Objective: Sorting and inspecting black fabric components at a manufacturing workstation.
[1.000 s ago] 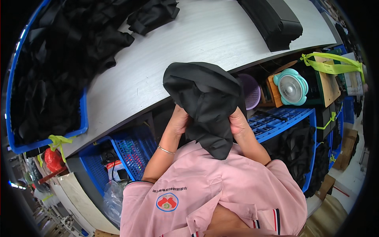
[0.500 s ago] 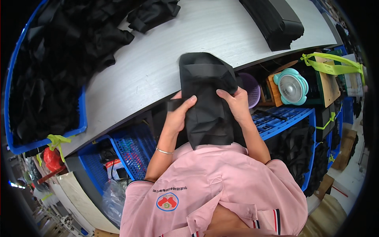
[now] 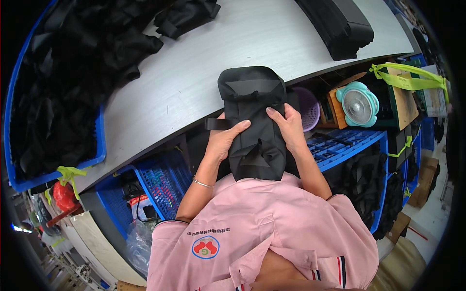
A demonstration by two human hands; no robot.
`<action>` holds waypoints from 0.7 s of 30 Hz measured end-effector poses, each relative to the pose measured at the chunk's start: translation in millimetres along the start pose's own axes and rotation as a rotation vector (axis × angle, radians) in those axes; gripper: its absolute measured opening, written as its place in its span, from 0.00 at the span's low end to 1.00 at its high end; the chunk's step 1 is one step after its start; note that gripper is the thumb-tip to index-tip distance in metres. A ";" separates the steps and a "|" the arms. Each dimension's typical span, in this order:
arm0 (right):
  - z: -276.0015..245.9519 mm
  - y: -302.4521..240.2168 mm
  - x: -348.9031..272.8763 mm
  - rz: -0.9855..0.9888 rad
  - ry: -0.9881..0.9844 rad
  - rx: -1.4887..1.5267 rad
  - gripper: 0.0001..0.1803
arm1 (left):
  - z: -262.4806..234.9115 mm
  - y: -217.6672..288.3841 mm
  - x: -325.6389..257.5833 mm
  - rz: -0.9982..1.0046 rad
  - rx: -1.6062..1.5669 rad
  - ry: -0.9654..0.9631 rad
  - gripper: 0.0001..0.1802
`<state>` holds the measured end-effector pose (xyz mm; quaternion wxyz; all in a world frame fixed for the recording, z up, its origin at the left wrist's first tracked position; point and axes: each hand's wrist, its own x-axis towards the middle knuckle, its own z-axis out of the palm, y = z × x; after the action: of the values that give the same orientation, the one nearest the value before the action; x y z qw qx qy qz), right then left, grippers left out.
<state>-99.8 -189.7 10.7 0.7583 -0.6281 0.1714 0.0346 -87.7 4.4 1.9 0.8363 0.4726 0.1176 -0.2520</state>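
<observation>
Over the grey table's (image 3: 204, 82) near edge, I grasp a black fabric pouch (image 3: 253, 121) with my left hand (image 3: 224, 139) and right hand (image 3: 290, 127), its long axis running away from me, bare tabletop beyond.

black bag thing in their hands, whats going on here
A person in a pink shirt holds a flat black fabric bag with straps at the edge of the grey worktable. The left hand and right hand press on its sides. A blue crate of black fabric pieces sits on the table to the left.
</observation>
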 end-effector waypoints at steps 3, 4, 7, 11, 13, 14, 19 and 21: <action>10.2 -4.6 -12.3 -0.077 0.017 -0.122 0.14 | 0.9 -10.2 5.5 0.008 0.073 0.015 0.21; 12.1 0.0 -13.7 -0.189 0.004 -0.241 0.13 | 1.7 -11.0 8.3 0.030 0.107 0.000 0.21; -2.6 -15.9 8.0 -0.036 0.005 -0.214 0.12 | 3.5 1.6 2.8 -0.001 -0.050 -0.018 0.20; -10.6 10.8 11.5 -0.147 0.072 -0.234 0.12 | 4.5 9.3 7.0 -0.005 -0.087 -0.026 0.19; -14.4 8.5 -2.0 -0.017 -0.035 -0.079 0.14 | -3.2 4.0 10.1 0.013 -0.054 0.005 0.20; -15.8 7.5 -9.8 0.110 -0.143 0.074 0.16 | -8.4 3.4 15.1 0.031 -0.107 0.050 0.20; -18.5 8.3 -43.7 0.437 -0.203 0.154 0.17 | -14.6 11.6 14.6 0.040 -0.232 0.028 0.17; -23.4 22.4 -46.8 0.297 -0.213 0.181 0.14 | -11.4 7.1 13.1 0.009 -0.277 0.002 0.17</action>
<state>-154.9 -200.1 0.2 0.8122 -0.5179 0.1831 0.1966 -72.3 13.0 -4.6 0.8946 0.3533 0.1498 -0.2291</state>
